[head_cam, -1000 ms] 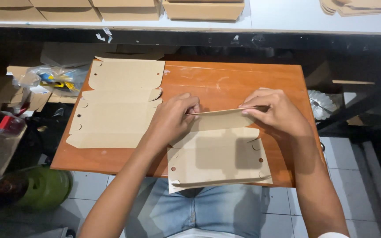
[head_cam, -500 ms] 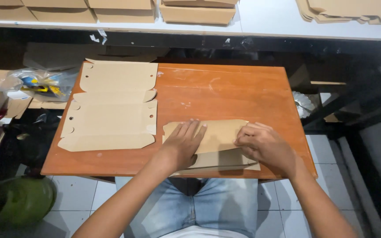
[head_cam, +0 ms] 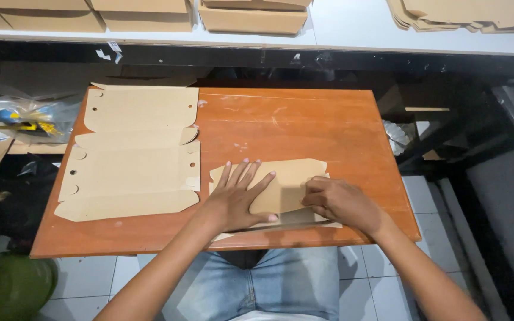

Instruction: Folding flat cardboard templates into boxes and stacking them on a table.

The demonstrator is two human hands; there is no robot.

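On table [head_cam: 328, 128], left hand [head_cam: 236, 199] flat, right hand [head_cam: 334, 202] curled, pressing cardboard [head_cam: 287, 178].

This is looking like a small packaging workshop, a place where cardboard boxes are being folded by hand. Flat die-cut cardboard blanks [head_cam: 132, 154] are lying stacked on a worn orange wooden bench [head_cam: 304, 125]. Finished brown boxes [head_cam: 251, 15] and more blanks [head_cam: 465, 15] are sitting on a white shelf [head_cam: 352, 30] behind, above a tiled floor [head_cam: 90, 276].
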